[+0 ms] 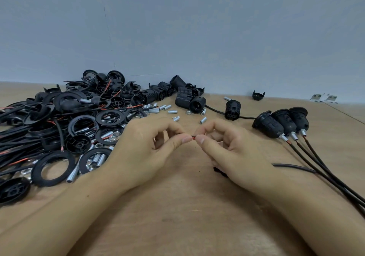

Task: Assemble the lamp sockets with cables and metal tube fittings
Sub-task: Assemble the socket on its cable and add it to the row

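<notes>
My left hand [150,149] and my right hand [223,147] meet at the table's middle, and both pinch the end of a thin black cable [193,136] with a red core showing between the thumbs. That cable passes under my right hand and trails off to the right [292,166]. Three assembled black lamp sockets [280,123] with metal tube fittings and cables lie at the right. Loose black socket bodies [185,95] sit at the back, and small metal tubes [169,109] are scattered in front of them.
A large pile of black rings, caps and cables [59,121] fills the left side of the wooden table [177,206]. One socket on a cable [233,108] and a lone cap [258,95] lie at the back right. A grey wall stands behind.
</notes>
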Demonstrator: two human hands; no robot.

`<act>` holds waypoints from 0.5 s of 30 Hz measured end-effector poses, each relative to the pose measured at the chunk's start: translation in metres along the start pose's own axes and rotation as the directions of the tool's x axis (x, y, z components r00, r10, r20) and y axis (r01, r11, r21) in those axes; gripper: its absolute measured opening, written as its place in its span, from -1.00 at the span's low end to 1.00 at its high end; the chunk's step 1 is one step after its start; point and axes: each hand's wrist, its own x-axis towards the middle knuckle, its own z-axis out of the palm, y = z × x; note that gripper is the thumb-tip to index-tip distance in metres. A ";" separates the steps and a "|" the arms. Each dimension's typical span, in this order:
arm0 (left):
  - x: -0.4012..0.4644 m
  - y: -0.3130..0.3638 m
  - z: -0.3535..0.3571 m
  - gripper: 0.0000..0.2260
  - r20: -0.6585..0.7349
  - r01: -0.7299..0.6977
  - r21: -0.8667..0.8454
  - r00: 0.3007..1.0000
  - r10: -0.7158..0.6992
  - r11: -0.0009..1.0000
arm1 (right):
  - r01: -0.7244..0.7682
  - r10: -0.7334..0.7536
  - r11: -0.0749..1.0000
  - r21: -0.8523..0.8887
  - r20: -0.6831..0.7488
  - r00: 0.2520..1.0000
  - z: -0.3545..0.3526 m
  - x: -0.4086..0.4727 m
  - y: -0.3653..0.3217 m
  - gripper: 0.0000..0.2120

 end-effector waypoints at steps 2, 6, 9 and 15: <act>-0.001 0.003 0.003 -0.91 -0.004 0.043 -0.046 0.999 -0.043 0.998 | -0.047 0.051 0.995 0.086 -0.034 0.998 -0.001 0.003 0.003 -0.89; -0.003 0.005 0.009 -0.97 -0.026 0.176 -0.227 0.982 -0.187 0.958 | -0.063 0.061 0.978 0.199 0.018 0.998 -0.003 0.005 0.004 -0.85; -0.002 0.006 0.012 -0.91 -0.021 0.276 -0.361 0.953 -0.304 0.891 | -0.061 0.054 0.979 0.196 0.044 0.998 -0.002 0.005 0.004 -0.83; 0.003 0.012 0.015 -0.87 0.030 0.368 -0.417 0.919 -0.392 0.831 | -0.038 0.061 0.966 0.256 -0.083 0.995 0.006 0.007 0.004 -0.86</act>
